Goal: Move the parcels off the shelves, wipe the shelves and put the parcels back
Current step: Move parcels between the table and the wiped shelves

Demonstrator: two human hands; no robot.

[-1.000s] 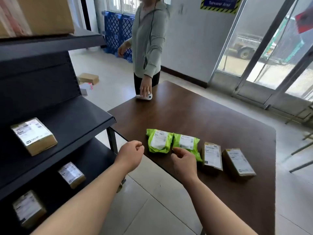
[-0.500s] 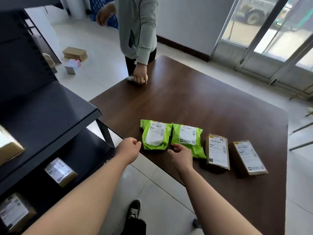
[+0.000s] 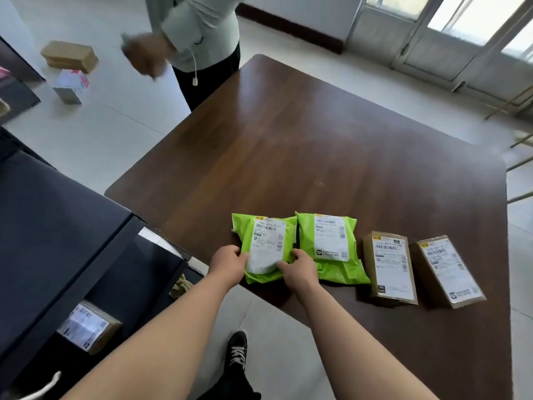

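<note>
Two green bag parcels and two brown box parcels lie in a row near the front edge of the brown table. My left hand grips the left side of the left green parcel, and my right hand grips its lower right side. The second green parcel touches it on the right. Further right lie one brown box and another brown box. The dark shelf stands at my left, with a labelled box on a lower level.
Another person stands at the table's far left corner, one hand raised and blurred. Cardboard boxes and a small white box lie on the floor behind. My shoe is below the table edge. Glass doors are at the back right.
Both my hands have closed on the left green parcel, which they only hovered near before. My view has tipped downward. The other person's hand has lifted off the table.
</note>
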